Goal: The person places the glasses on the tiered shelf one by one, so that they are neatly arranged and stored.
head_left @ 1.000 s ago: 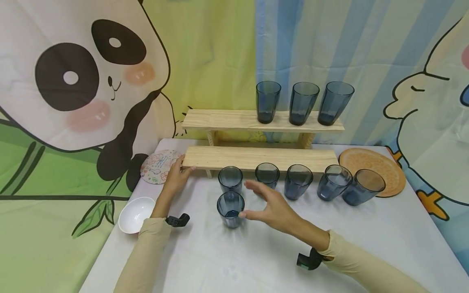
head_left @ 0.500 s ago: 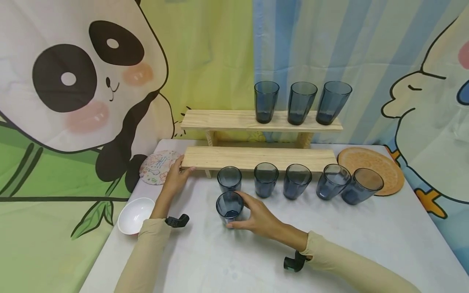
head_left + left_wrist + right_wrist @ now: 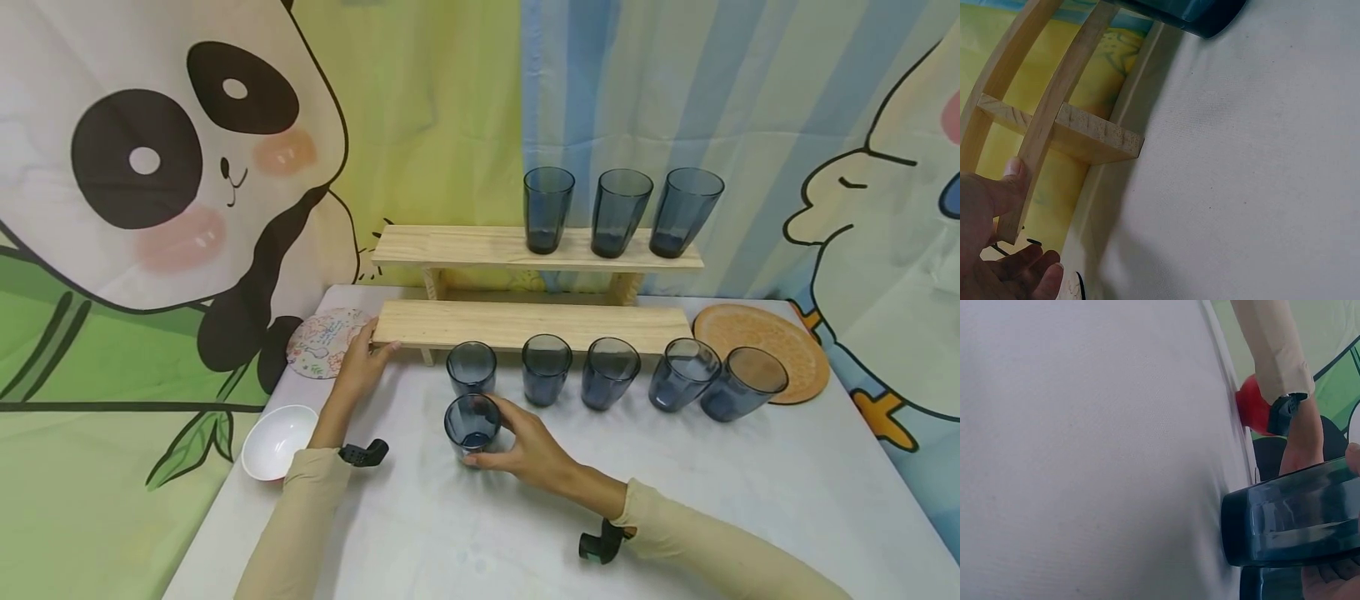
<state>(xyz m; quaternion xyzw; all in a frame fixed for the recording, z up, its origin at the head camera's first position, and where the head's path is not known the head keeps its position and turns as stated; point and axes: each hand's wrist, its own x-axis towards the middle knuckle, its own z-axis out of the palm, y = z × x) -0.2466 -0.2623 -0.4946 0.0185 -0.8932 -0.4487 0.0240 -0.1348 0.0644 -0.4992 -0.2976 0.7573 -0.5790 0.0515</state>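
Note:
In the head view my right hand (image 3: 532, 450) grips a blue-tinted drinking glass (image 3: 471, 429) round its side near the front of the table. The right wrist view shows that glass (image 3: 1291, 515) with its base on the white cloth. Just behind it stands another such glass (image 3: 471, 367). My left hand (image 3: 362, 367) holds the left end of the lower board of a two-tier wooden shelf (image 3: 525, 323); in the left wrist view its thumb (image 3: 1015, 172) lies against the board's edge.
Several matching glasses (image 3: 609, 375) stand in a row before the shelf. Three glasses (image 3: 547, 212) are on the right half of the upper board (image 3: 450, 244). A white bowl (image 3: 279, 442) and a patterned round mat (image 3: 322, 343) lie left, an orange round mat (image 3: 795, 367) right.
My right hand has moved left and closed round the front glass, which stays in place. The left hand keeps its hold on the shelf end.

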